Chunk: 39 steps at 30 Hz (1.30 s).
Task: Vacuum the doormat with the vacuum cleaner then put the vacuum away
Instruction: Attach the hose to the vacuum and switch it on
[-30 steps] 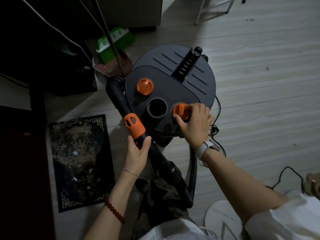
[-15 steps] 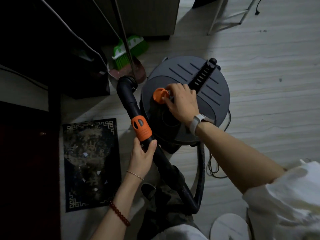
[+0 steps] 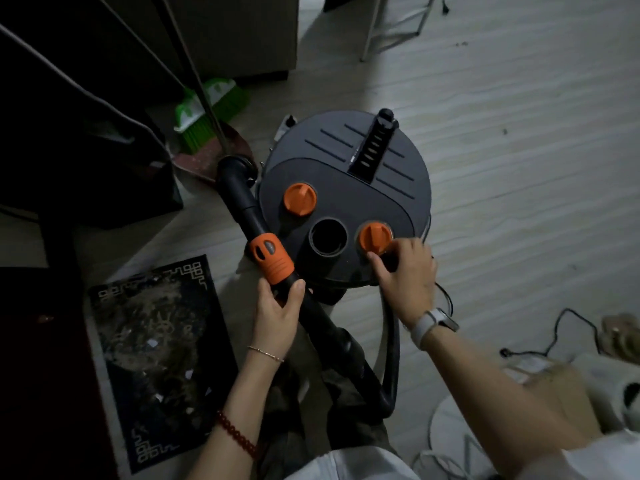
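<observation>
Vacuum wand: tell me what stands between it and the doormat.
Nothing visible does. The left hand grips the vacuum wand just below its orange collar, and the littered doormat lies directly beside it on bare floor, with no object between them.

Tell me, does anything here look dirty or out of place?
Yes. The doormat on the floor left of the vacuum cleaner is covered with brownish dirt and small pale scraps. Nothing else stands out.
</observation>
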Available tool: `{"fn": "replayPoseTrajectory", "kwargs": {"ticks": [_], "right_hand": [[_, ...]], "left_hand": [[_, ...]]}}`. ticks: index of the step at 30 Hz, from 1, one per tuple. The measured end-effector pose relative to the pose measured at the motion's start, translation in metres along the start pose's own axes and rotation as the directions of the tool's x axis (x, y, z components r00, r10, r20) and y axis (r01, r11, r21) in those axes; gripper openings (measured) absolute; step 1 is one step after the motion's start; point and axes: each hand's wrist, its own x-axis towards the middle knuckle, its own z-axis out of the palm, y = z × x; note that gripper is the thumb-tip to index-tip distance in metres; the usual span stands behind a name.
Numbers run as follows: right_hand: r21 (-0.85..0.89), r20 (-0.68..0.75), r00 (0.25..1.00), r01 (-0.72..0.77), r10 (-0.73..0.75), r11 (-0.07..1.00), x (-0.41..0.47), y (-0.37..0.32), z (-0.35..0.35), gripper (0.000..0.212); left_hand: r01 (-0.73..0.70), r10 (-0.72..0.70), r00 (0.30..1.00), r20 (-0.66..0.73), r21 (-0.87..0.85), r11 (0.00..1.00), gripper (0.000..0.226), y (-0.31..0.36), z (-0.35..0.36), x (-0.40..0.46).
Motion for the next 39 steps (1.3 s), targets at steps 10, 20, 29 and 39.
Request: {"fn": "replayPoseTrajectory", "kwargs": {"ticks": [10,20,29,39], "right_hand": [[-0.044,-0.229,0.963,-0.156,0.142,0.987,0.004,-0.029,0.018,0.033],[0.08,-0.177,0.929,-0.315,0.325,0.946,0.006,-0.044,0.018,0.037],[0.238,-0.176,0.942,-0.242,0.287,0.941,-0.015,-0.025,0.014,0.021],[0.184,-0.173,0.952,-0.222,0.254,0.957,0.002,-0.041,0.013,0.036]], "left_hand": [[-0.054,0.046,0.996,0.083,0.101,0.993,0.031,-0.009,-0.018,0.02],[-0.052,0.046,0.994,0.101,0.065,0.997,0.033,-0.003,-0.019,0.024],[-0.036,0.03,0.993,0.117,0.051,0.998,0.022,-0.003,-0.023,0.024],[-0.054,0.045,0.991,0.129,0.067,0.996,0.032,-0.005,-0.024,0.026]]}}
